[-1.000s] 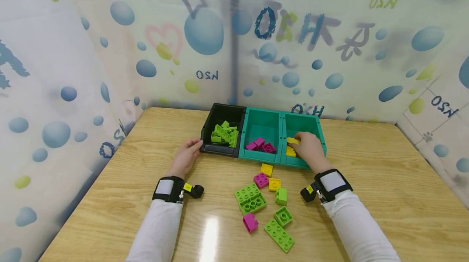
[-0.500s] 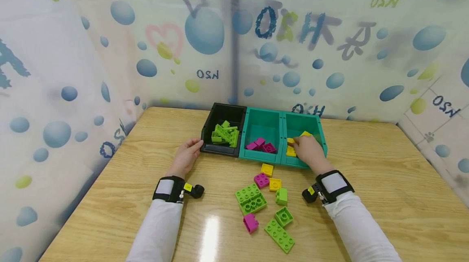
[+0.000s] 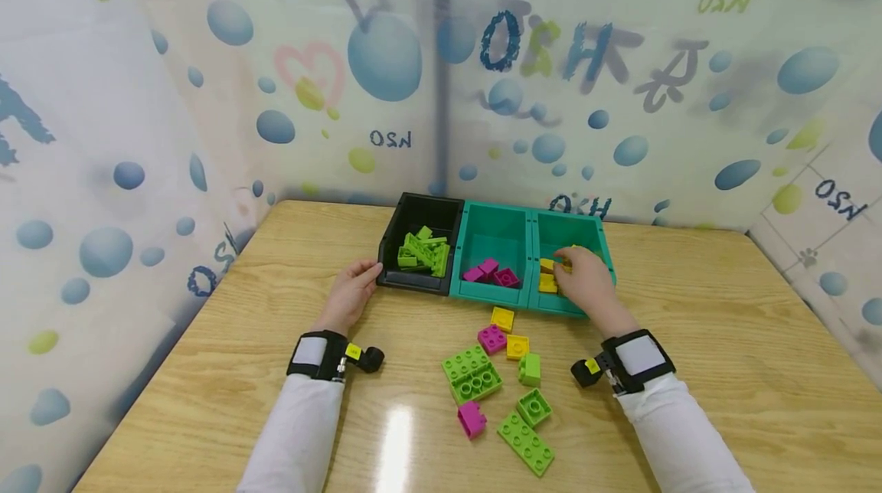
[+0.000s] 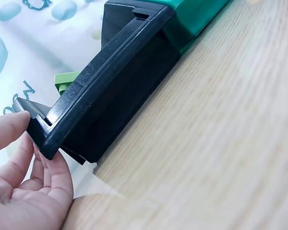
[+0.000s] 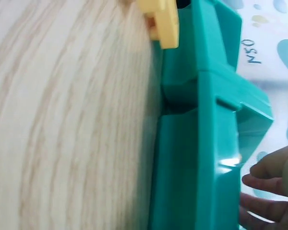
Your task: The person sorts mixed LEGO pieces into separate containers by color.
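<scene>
My left hand (image 3: 348,295) grips the front left corner of the black bin (image 3: 416,282), thumb above the rim and fingers below it in the left wrist view. Light green toy bricks (image 3: 423,252) lie in that bin. My right hand (image 3: 587,282) is over the right teal bin (image 3: 568,226), its bent fingers near yellow bricks (image 3: 547,283). No brick shows in those fingers (image 5: 266,184) in the right wrist view, where the bin wall hides their surroundings. The middle teal bin (image 3: 494,229) contains magenta bricks (image 3: 488,271).
Loose bricks lie before the bins: yellow ones (image 3: 502,318), magenta ones (image 3: 492,339) and several green ones (image 3: 525,443). The three bins stand joined in a row near the back edge of the wooden table (image 3: 696,324). A printed curtain (image 3: 310,156) hangs behind.
My right hand has left one yellow brick farther back in the right bin and has shifted slightly right, away from the bricks at the front. My left hand stays put.
</scene>
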Demonstrator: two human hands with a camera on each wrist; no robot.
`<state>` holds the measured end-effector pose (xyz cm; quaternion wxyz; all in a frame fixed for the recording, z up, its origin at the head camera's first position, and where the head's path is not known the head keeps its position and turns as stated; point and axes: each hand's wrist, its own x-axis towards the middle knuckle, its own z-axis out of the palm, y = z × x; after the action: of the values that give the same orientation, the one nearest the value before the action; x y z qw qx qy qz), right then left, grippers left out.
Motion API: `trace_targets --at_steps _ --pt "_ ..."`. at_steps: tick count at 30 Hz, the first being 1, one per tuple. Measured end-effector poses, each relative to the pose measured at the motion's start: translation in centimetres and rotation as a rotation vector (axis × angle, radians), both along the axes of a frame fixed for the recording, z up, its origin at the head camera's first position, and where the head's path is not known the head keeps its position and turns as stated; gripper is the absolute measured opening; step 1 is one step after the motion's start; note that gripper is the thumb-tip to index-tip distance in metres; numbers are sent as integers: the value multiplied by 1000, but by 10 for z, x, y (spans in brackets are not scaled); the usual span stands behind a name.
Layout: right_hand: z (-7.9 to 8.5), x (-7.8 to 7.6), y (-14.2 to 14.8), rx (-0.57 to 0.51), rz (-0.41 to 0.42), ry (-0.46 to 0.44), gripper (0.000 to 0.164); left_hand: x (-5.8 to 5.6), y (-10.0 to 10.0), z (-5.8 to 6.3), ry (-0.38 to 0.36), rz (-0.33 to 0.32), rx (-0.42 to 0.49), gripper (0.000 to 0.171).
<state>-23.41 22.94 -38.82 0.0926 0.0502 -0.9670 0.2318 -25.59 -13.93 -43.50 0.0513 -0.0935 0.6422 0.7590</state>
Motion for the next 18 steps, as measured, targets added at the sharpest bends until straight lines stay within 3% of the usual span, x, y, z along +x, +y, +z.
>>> trace_targets --at_steps 5,9,12,18 --pt "1 9 2 -67 4 119 24 0 0 -2 20 0 1 15" --pt "4 17 3 -120 22 154 22 -3 -4 -15 119 -32 52 22" --pt "5 23 3 -146 34 161 21 -3 -6 -17 144 -48 70 27" --pt "8 33 2 -158 77 174 17 0 -2 -5 38 -20 -16 23"
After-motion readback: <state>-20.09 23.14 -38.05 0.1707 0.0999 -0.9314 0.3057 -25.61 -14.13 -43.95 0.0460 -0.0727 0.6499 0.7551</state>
